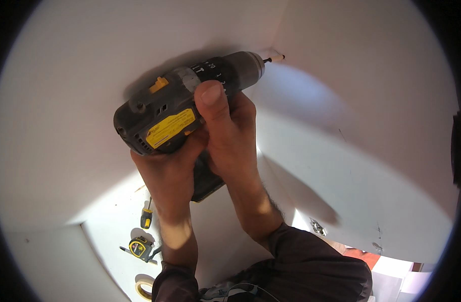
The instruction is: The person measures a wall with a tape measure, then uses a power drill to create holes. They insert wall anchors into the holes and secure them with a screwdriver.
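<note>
A black cordless drill [155, 113] with yellow labels lies tilted across the view, its chuck [249, 68] toward the upper right. My left hand [172, 173] wraps round the handle below the motor housing. Farther forward, my right hand [228, 126] supports the drill, its thumb laid along the side just behind the numbered collar. A thin dark bit [268, 60] sticks out of the chuck, with a small pale piece [277, 58] at its end, close to the white panel [331, 55]. Whether the tip touches the panel I cannot tell. My left wrist partly hides the drill's base.
On the white surface at lower left are a yellow-and-black screwdriver [147, 216], a tape measure [140, 246] beside a pen-like tool [124, 249], and a roll of tape [143, 289]. White panels meet in a corner around the drill. A metal hinge [318, 227] sits at lower right.
</note>
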